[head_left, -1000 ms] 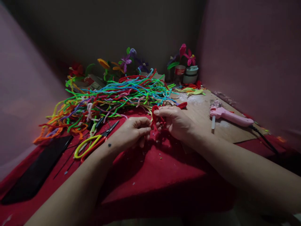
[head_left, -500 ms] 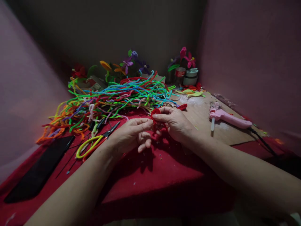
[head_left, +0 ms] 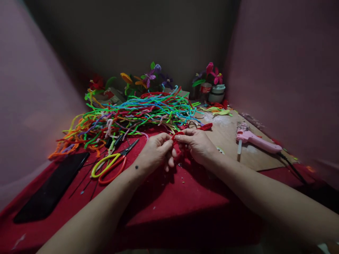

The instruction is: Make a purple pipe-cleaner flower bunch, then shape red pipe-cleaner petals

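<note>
Between my two hands is a red pipe cleaner (head_left: 178, 134), bent into a small shape and partly covered by fingers. My left hand (head_left: 159, 150) pinches its left end between thumb and forefinger. On the other side, my right hand (head_left: 196, 144) grips it with thumb and forefinger. Just beyond the right hand lies another red fuzzy piece (head_left: 206, 126). A heap of many-coloured pipe cleaners (head_left: 143, 109) spreads behind both hands. Scissors (head_left: 114, 165) with yellow and orange handles rest left of my left wrist.
A pink glue gun (head_left: 258, 140) lies on a cardboard sheet (head_left: 225, 135) at right, its cord running off right. A black flat object (head_left: 50, 190) sits at left on the red cloth (head_left: 169, 201). Pipe-cleaner flowers (head_left: 149, 77) and a lidded jar (head_left: 217, 93) stand at the back.
My left hand has moved up to the red pipe cleaner and its fingers have closed in. The red loop is now turned flatter. The view has shifted slightly, uncovering more of the scissors.
</note>
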A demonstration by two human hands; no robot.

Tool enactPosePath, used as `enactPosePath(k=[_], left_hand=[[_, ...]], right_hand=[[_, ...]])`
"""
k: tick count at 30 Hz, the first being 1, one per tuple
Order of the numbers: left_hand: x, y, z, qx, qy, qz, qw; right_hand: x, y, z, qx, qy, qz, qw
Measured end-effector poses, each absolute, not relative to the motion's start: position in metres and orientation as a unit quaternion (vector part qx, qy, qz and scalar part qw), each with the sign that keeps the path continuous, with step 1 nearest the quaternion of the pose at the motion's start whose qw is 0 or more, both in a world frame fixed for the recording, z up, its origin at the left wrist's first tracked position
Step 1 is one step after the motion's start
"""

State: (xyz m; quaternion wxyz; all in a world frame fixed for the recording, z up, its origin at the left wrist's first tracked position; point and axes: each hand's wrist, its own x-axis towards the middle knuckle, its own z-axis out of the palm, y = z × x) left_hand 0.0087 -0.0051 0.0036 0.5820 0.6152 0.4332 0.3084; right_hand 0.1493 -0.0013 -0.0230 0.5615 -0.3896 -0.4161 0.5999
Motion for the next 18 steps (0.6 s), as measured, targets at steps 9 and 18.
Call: enactPosePath(k=[9,18], left_hand=[[0.001,0.004,-0.001,0.613,0.430,0.362,0.556],[0.003,0.002,0.003,0.642,0.443,0.344,0.523]], right_hand=[[0.158,-0.004,-0.018,-0.420,-0.506,0.576,0.486],[0.155,-0.006,-0.016,-0.343,-0.518,0.591,0.515]])
